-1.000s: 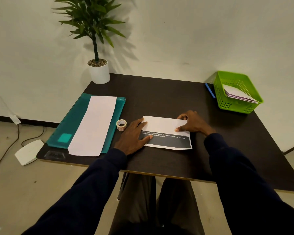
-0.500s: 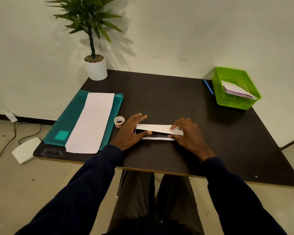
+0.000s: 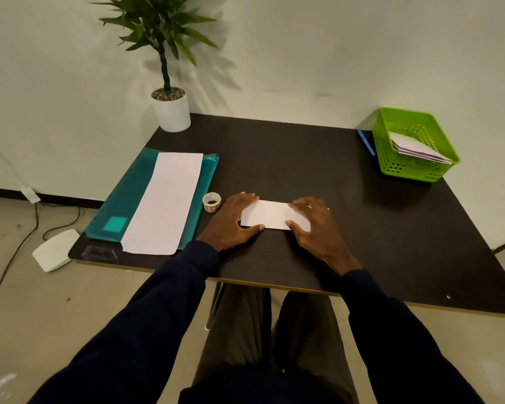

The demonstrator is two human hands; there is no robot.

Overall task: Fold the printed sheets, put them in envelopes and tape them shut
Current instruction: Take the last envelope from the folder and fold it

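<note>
A folded white printed sheet (image 3: 267,214) lies flat on the dark table (image 3: 289,158) in front of me. My left hand (image 3: 233,220) rests flat on its left end with straight fingers. My right hand (image 3: 314,221) presses flat on its right end. A small roll of clear tape (image 3: 212,201) stands just left of my left hand. A long white envelope (image 3: 165,201) lies on a teal folder (image 3: 123,199) at the left side of the table.
A green plastic basket (image 3: 414,147) holding finished envelopes sits at the back right, with a blue pen (image 3: 366,142) beside it. A potted plant (image 3: 171,107) stands at the back left corner. A white device (image 3: 54,249) and cables lie on the floor at the left.
The sheet's near flap, with its dark printed band, was folded over, so only a white strip shows. Both hands moved onto the strip's ends and now press it flat.
</note>
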